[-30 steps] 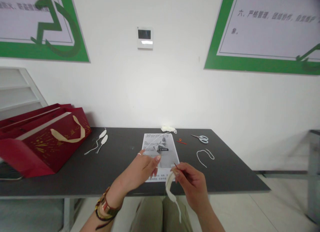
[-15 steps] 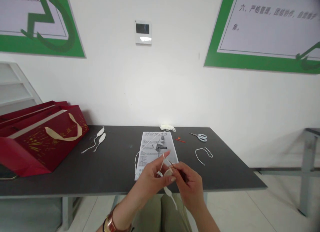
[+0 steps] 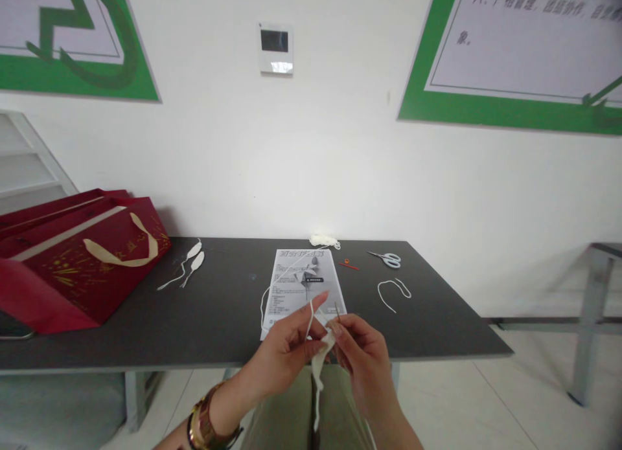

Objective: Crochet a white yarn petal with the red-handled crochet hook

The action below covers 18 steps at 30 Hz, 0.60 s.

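A small white crochet piece (image 3: 321, 359) hangs between my hands, its yarn tail dangling over my lap. My left hand (image 3: 290, 348) pinches the piece's upper edge between thumb and fingers. White yarn (image 3: 310, 319) runs over the raised left index finger. My right hand (image 3: 363, 349) grips a thin crochet hook (image 3: 337, 311), whose end sticks up beside the fingertips. The hook meets the work at its top edge; the exact stitch is hidden by fingers. Behind the hands lies a printed pattern sheet (image 3: 286, 288), with the working yarn trailing across it.
A white yarn skein (image 3: 324, 241) sits at the table's back edge. Nearby are an orange stick (image 3: 348, 266), scissors (image 3: 387, 259) and a loose yarn piece (image 3: 389, 298). Two white leaf-shaped pieces (image 3: 195, 261) lie left, beside a red paper bag (image 3: 87, 262).
The crochet piece has turned and now hangs more upright between my hands. The hook in my right hand points more steeply upward. The view has tilted slightly.
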{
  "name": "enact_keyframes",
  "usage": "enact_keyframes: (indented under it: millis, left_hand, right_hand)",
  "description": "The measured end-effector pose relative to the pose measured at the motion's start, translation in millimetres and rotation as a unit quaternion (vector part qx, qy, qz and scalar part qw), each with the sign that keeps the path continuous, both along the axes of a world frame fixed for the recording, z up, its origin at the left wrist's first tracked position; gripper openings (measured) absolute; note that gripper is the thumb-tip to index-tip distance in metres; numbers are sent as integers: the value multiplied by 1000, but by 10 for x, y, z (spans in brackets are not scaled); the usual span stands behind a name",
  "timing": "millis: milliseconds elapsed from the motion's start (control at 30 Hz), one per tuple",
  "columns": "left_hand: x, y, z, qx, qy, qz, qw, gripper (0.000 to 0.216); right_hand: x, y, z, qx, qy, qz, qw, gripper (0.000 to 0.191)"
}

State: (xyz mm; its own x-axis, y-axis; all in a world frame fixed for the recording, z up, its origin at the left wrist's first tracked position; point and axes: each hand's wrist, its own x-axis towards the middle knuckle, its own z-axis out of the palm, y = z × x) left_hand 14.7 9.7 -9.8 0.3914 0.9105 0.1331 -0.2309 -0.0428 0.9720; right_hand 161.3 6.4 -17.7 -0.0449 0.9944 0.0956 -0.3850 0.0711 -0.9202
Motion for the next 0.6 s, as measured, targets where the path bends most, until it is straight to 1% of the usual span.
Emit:
enact_keyframes:
  millis: [33, 100, 167, 233, 300, 333, 400, 433, 500, 600]
  left_hand:
    - [-18, -8, -26, 4, -4, -12, 1000, 68]
    - [-55, -6, -63, 5, -5, -35, 999, 76]
    - [-91, 11, -66, -3, 13, -55, 998, 85]
    - [-113, 32, -33, -15, 47, -60, 997, 87]
    - [-106, 52, 24, -26, 80, -42, 996, 83]
    - [-89, 62, 55, -30, 92, -27, 995, 82]
    - [-32, 85, 106, -42, 105, 1, 994, 80]
    - [3, 99, 122, -50, 106, 12, 993, 81]
    - [71, 124, 127, -63, 101, 30, 992, 84]
    - [138, 131, 86, -65, 85, 64, 992, 84]
  right_hand:
    - [-23, -2, -1, -21, 23, 7, 999, 24]
    - [-59, -5, -11, -43, 38, 6, 998, 27]
    - [-75, -9, -29, -44, 32, 1, 999, 28]
    - [-74, -16, -53, -29, 8, -6, 1000, 25]
    - [-61, -24, -87, 24, -66, -31, 997, 19]
    - [-53, -26, -110, 62, -119, -49, 990, 15]
    - [-35, -26, -168, 149, -216, -83, 961, 10]
    - [-26, -23, -200, 182, -244, -91, 948, 9]
    - [-8, -12, -255, 219, -264, -94, 934, 10]
    - [3, 6, -286, 218, -252, -87, 939, 12]
